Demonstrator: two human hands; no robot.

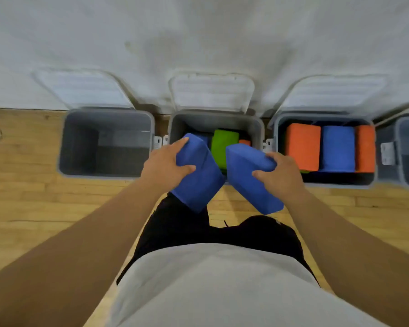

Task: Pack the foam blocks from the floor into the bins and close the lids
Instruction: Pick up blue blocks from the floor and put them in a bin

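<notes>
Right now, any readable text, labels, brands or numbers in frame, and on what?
No legible text anywhere.
White tag beside the right bin: too blurred to read.
Small white tags beside the middle bin: same.
Blue blocks, lids: no marks visible.

My left hand (pixel 165 165) and right hand (pixel 278 175) each grip a blue foam block (pixel 198 182) (pixel 253 178) above the open middle bin (pixel 216 119).

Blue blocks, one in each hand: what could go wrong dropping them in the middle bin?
The middle bin already holds a green block and others, so both may not fit flat and its lid might not close. The left blue block and right blue block could bump together or catch the rim.
</notes>
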